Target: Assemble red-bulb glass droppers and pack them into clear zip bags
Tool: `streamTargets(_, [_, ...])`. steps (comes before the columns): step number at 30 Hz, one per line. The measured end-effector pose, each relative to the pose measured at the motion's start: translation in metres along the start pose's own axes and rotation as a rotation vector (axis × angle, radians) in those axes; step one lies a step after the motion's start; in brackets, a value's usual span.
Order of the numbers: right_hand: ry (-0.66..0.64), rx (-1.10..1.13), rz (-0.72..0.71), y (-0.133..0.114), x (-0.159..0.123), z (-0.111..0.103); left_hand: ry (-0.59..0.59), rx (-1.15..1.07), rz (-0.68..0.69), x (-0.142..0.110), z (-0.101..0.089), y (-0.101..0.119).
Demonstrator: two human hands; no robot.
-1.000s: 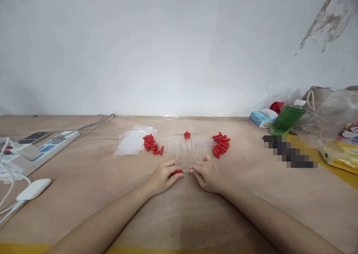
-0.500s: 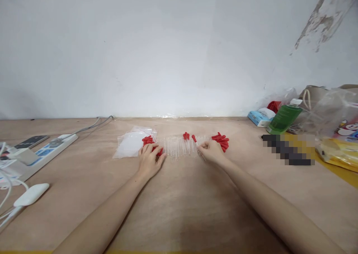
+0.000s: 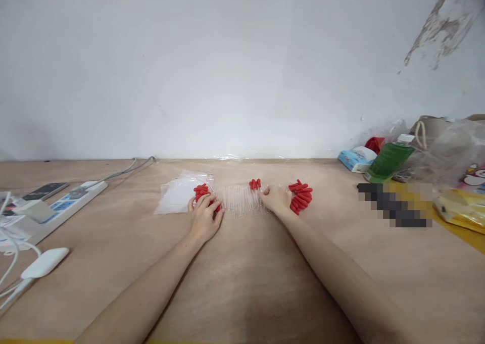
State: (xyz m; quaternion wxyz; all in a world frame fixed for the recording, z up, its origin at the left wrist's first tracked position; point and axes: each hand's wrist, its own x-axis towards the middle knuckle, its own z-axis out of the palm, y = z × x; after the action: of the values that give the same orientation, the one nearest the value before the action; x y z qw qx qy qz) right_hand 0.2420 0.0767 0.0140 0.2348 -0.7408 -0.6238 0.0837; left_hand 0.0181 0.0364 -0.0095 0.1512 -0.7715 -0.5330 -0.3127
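Note:
My left hand point(image 3: 204, 217) rests at the left pile of small red tapered pieces point(image 3: 200, 189), thumb and forefinger closing around one at the pile's near right end. The rest of that pile is partly hidden under my fingers. My right hand point(image 3: 276, 198) lies over the right part of a row of thin clear sticks point(image 3: 235, 200), its fingertips drawn together; whatever they hold is hidden. Just beyond those fingertips, a few red pieces point(image 3: 255, 184) stand side by side at the far ends of the sticks. Right of this hand sits another red pile point(image 3: 302, 198).
Clear plastic bags point(image 3: 178, 195) lie behind the left pile. A power strip point(image 3: 71, 202) with cables, a white adapter point(image 3: 44, 263) and a phone point(image 3: 45, 191) are at the left. At the right are a tissue pack point(image 3: 352, 160), a green bottle point(image 3: 390, 160) and plastic bags point(image 3: 450, 152).
My hands came together near me, with a red piece and a thin stick, then parted. The left went to the left pile. A red piece joined the middle group, beside my right hand.

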Motion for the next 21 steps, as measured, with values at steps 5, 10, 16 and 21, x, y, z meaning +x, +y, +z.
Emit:
streamTargets(5, [0.023, -0.043, -0.036, 0.008, -0.001, -0.011, 0.010, 0.005, -0.026, 0.001, -0.002, 0.002])
streamTargets(10, [0.011, -0.107, 0.035, 0.021, 0.004, -0.021, 0.019, -0.002, -0.068, 0.002, -0.003, 0.003])
streamTargets(16, [-0.011, -0.164, 0.004, 0.017, 0.000, -0.017, 0.033, -0.029, -0.087, 0.002, -0.003, 0.004])
streamTargets(21, [0.034, -0.124, -0.025, 0.006, 0.001, -0.011, 0.083, -0.012, -0.070, 0.003, -0.005, 0.005])
